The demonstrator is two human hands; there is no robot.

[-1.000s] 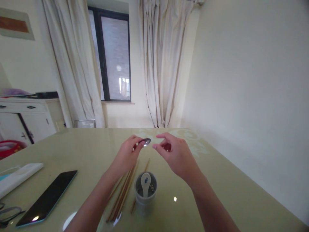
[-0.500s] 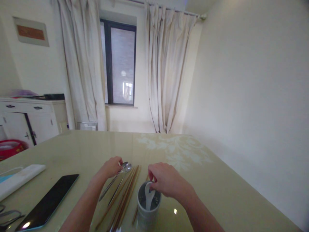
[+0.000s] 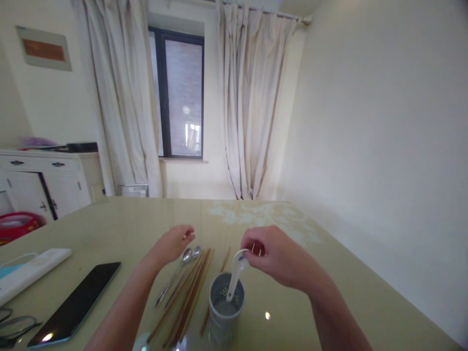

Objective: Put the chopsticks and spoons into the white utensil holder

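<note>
My right hand (image 3: 276, 256) pinches a white ceramic soup spoon (image 3: 236, 275) by its bowl end. The spoon tilts, its handle pointing down into a grey utensil holder (image 3: 226, 317) that has small holes in its wall. My left hand (image 3: 177, 246) hovers past two metal spoons (image 3: 186, 256), fingers loosely curled and slightly apart, with nothing visible in them. Beside the metal spoons lies a bundle of wooden chopsticks (image 3: 192, 297). One more chopstick (image 3: 225, 258) lies partly hidden behind the holder.
To the left on the glossy table (image 3: 175, 212) are a black phone (image 3: 76, 304), a white power strip (image 3: 34, 273) and dark-framed glasses (image 3: 16, 326). A white cabinet (image 3: 66, 185) and a red basin (image 3: 22, 226) stand beyond. A wall (image 3: 383, 146) runs along the right.
My right hand has risen to the right, lifting the soup spoon partway out of the holder. My left hand has come off the metal spoons, which now lie slightly shifted.
</note>
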